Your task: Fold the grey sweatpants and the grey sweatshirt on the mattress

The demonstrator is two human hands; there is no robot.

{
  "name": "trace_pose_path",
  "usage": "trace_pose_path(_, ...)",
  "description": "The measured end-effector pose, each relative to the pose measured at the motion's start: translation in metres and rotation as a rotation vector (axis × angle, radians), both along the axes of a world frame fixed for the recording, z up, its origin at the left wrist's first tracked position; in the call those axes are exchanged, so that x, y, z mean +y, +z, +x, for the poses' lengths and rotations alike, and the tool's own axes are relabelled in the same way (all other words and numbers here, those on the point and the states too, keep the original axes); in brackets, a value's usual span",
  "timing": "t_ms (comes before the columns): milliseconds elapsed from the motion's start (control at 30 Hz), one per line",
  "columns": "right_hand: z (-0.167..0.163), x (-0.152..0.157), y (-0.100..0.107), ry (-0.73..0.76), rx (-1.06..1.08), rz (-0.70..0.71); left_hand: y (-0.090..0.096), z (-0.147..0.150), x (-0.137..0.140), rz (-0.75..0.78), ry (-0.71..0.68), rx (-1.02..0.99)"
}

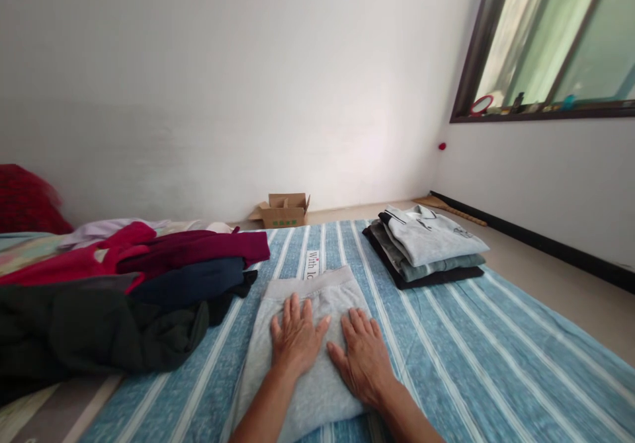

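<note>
Head view, grey garment: It lay folded on the bed [446,350], toward its near edge; the grey garment [312,390] had its ribbed waistband [307,287] turned to the far edge, while the hands and forearms hid much of its middle.
Left hand: The left hand [297,337] rested flat on the cloth, palm down, fingers parted, thumb out toward the other hand.
Right hand: The right hand [364,357] lay flat beside it, apart from it, thumb out and fingers nearly side by side (both palms were out of sight).
Lettering: The lettering [312,264] on the sheet began "With"; the waistband covered the rest.
Folded stack: Near the far right corner stood a folded stack [426,251], a light grey collared shirt on top, its chest mark too small to read; lower pieces showed only as edges.
Loose heap: Along the left side, a dark garment [99,330] ran out of frame, with navy, maroon and red pieces overlapping behind it; where one ended was hard to tell.
Cardboard box: Beyond the far edge, the cardboard box [284,215] had open flaps, its green print illegible and its inside mostly hidden.
Window: The window [560,46] was cut off at top and right; small sill items blurred together.
</note>
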State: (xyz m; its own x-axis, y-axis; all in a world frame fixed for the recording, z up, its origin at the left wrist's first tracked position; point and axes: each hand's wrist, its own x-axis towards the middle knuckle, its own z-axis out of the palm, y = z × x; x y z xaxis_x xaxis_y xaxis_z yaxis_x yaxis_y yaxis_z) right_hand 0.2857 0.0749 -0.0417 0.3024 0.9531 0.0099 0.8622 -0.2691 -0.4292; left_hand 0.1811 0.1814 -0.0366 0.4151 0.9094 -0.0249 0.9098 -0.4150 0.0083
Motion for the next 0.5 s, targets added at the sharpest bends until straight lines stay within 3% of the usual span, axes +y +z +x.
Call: trace_pose_path(500, -0.0004, -0.0014, -0.0019, -0.001, -0.004, 0.005, -0.0015, -0.0011, 0.0005, 0.005, -0.013, -0.014)
